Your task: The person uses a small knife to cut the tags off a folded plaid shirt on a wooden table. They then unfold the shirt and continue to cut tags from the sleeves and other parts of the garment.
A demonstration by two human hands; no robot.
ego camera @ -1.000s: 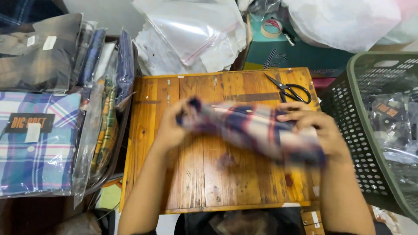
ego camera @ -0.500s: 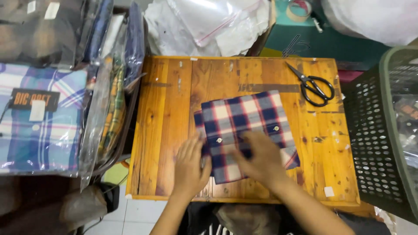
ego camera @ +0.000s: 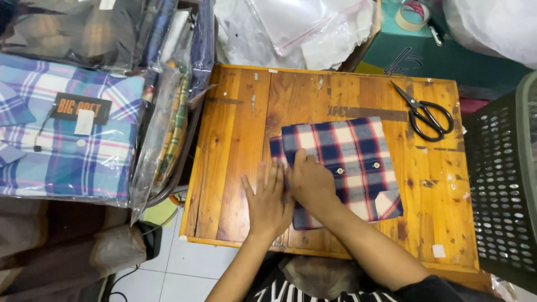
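Cluttered wooden table (ego camera: 235, 168) (folded plaid shirt (ego camera: 347, 156))

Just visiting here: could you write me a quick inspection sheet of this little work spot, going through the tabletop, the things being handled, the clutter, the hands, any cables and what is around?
Surface: small wooden table, worn and stained.
Job's things: folded plaid shirt, red, navy and white, lying flat on the table.
Clutter: black scissors at the table's far right corner.
Hands: left hand flat on the wood at the shirt's left edge; right hand pressed on the shirt; both open-palmed.
Cables: a dark cable on the floor, lower left.
Surroundings: bagged plaid shirts stacked left, clear plastic bags behind, dark perforated basket right, tape roll on a teal box.
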